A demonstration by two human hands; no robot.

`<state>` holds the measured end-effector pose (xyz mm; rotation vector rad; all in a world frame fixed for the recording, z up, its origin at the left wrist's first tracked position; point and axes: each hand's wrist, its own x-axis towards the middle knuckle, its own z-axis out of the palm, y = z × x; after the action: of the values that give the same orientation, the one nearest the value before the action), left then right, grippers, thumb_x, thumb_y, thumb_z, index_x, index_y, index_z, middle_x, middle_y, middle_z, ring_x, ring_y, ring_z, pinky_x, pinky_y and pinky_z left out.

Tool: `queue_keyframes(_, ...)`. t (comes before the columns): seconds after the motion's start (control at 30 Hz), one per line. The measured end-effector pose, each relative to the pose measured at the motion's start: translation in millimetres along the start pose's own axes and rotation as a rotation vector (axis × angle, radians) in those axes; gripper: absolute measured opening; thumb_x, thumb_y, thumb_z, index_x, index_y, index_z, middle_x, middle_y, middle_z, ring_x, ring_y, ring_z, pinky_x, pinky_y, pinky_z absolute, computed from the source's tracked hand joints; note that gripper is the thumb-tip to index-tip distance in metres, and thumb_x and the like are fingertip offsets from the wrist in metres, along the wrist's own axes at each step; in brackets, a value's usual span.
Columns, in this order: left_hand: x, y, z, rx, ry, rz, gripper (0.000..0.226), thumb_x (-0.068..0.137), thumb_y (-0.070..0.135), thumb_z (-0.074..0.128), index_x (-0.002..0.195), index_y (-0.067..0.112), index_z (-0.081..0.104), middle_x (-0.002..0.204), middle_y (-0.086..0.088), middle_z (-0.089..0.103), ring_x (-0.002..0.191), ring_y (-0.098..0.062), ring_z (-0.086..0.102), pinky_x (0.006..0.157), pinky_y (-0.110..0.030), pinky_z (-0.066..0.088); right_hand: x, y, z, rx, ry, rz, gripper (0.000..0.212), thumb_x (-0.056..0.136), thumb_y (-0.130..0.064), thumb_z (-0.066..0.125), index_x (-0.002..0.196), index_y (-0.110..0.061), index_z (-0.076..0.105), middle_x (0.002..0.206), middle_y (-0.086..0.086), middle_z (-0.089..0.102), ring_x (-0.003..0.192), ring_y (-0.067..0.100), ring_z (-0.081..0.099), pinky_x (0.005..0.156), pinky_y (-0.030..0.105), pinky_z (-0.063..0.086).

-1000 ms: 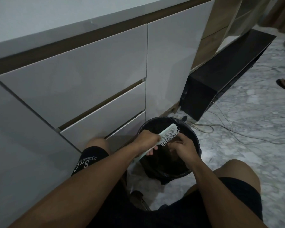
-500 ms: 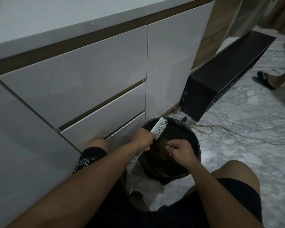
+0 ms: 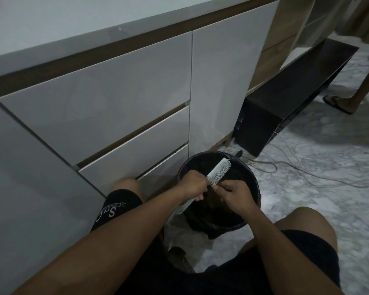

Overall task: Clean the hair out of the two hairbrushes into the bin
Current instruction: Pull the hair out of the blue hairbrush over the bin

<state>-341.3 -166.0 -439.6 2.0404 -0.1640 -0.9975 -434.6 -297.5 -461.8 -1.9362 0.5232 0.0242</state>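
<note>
A pale green hairbrush point(image 3: 218, 171) with white bristles is held over a round black bin point(image 3: 251, 188) lined with a black bag. My left hand point(image 3: 192, 185) grips the brush by its handle, head pointing up and to the right. My right hand point(image 3: 235, 193) is at the lower end of the bristles, fingertips pinched together against them. Whether hair is between the fingers is too small to tell. A second hairbrush is not in view.
White cabinet drawers point(image 3: 115, 116) rise right behind the bin. A black low unit point(image 3: 285, 107) lies to the right, with loose cables point(image 3: 296, 169) across the marble floor. Another person's sandalled foot point(image 3: 337, 104) stands at the far right. My knees flank the bin.
The brush head has swung back to the right and my right hand has risen from inside the bin to the bristles. The other person's foot has stepped closer.
</note>
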Motion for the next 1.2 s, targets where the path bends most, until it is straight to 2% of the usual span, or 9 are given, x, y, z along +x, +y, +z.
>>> queue_keyframes(0.1,5,-5,-2,0.021,0.047,0.011,0.032,0.094,0.01,0.043,0.113,-0.007,0.063,0.083,-0.02,0.065,0.045,-0.016,0.054,0.04,-0.022,0.042,0,-1,-2,-0.032,-0.018,0.002,0.01,0.089,-0.017,0.066,0.09,-0.014,0.076,0.072,0.0,0.072,0.057,0.0,0.062,0.057,0.012,0.047)
queue_keyframes(0.27,9,-10,-11,0.043,0.122,0.011,0.033,0.096,0.009,0.044,0.114,-0.012,0.062,0.072,-0.012,0.059,0.047,-0.015,0.054,0.039,-0.022,0.041,1,-2,-7,0.012,0.028,0.033,0.011,0.09,-0.017,0.065,0.093,-0.016,0.075,0.081,-0.003,0.073,0.067,0.006,0.065,0.061,0.011,0.045)
queue_keyframes(0.43,14,-12,-18,0.062,0.166,-0.007,0.035,0.093,0.007,0.044,0.115,-0.015,0.06,0.076,-0.02,0.063,0.048,-0.016,0.056,0.045,-0.025,0.046,3,-2,-10,0.055,0.047,0.058,0.011,0.09,-0.016,0.065,0.093,-0.017,0.075,0.082,-0.005,0.073,0.068,0.008,0.066,0.063,0.014,0.046)
queue_keyframes(0.5,15,-12,-16,0.065,0.155,-0.015,0.034,0.093,0.007,0.045,0.114,-0.015,0.061,0.062,-0.013,0.059,0.046,-0.016,0.055,0.044,-0.024,0.045,5,1,-8,0.077,0.085,0.068,0.011,0.09,-0.016,0.065,0.093,-0.018,0.075,0.084,-0.004,0.074,0.072,0.014,0.069,0.069,0.023,0.053)
queue_keyframes(0.6,15,-9,-10,0.052,0.118,-0.001,0.031,0.093,0.007,0.048,0.114,-0.012,0.062,0.06,-0.009,0.058,0.046,-0.014,0.054,0.045,-0.023,0.046,11,7,-6,0.079,0.179,0.107,0.014,0.091,-0.017,0.064,0.099,-0.015,0.076,0.087,0.001,0.075,0.076,0.02,0.07,0.076,0.033,0.057)
queue_keyframes(0.8,14,-7,1,0.081,-0.048,0.035,0.03,0.092,0.009,0.056,0.118,-0.004,0.064,0.068,-0.007,0.061,0.051,-0.012,0.057,0.049,-0.022,0.049,16,9,-7,0.083,0.256,0.168,0.019,0.092,-0.022,0.062,0.105,-0.014,0.073,0.087,0.004,0.074,0.072,0.015,0.069,0.069,0.027,0.052)
queue_keyframes(0.93,16,-7,2,0.103,-0.102,0.054,0.029,0.093,0.008,0.058,0.12,0.001,0.063,0.077,-0.007,0.063,0.056,-0.011,0.059,0.052,-0.021,0.051,21,4,-12,0.112,0.191,0.213,0.022,0.092,-0.027,0.062,0.105,-0.012,0.072,0.077,0.004,0.071,0.068,0.014,0.065,0.062,0.023,0.049)
queue_keyframes(1.03,20,-8,0,0.119,-0.094,0.056,0.031,0.093,0.009,0.058,0.123,0.002,0.062,0.076,-0.004,0.061,0.056,-0.01,0.058,0.051,-0.021,0.05,26,4,-18,0.146,0.15,0.218,0.02,0.092,-0.022,0.064,0.103,-0.008,0.073,0.081,0.007,0.072,0.068,0.016,0.064,0.064,0.024,0.052)
queue_keyframes(1.2,31,-6,-5,0.112,0.045,0.026,0.029,0.094,0.008,0.056,0.121,-0.002,0.062,0.08,-0.011,0.062,0.055,-0.013,0.057,0.049,-0.023,0.048,42,-1,-24,0.209,0.178,0.195,0.01,0.091,-0.016,0.064,0.095,-0.012,0.072,0.081,0.009,0.071,0.069,0.017,0.062,0.069,0.027,0.055)
